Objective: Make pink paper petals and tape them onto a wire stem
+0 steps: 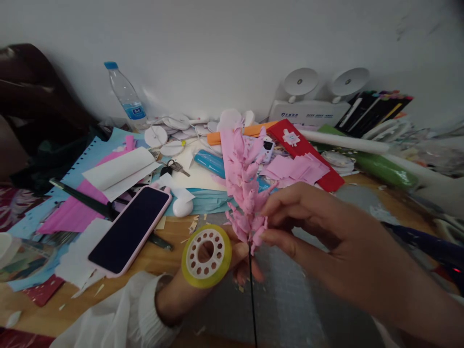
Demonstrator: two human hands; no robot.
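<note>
A pink paper flower spike on a thin dark stem stands upright in front of me. Behind its base, my left hand grips the stem just under the lowest blooms. A roll of yellow tape sits at my left wrist and covers part of that hand. From the right, my right hand reaches in, thumb and forefinger pinching the low pink petals at the flower's side.
Left lie a phone, a white foam ball, keys and sheets of paper. Behind are a water bottle, a blue roll and a red packet. A grey mat lies beneath my hands.
</note>
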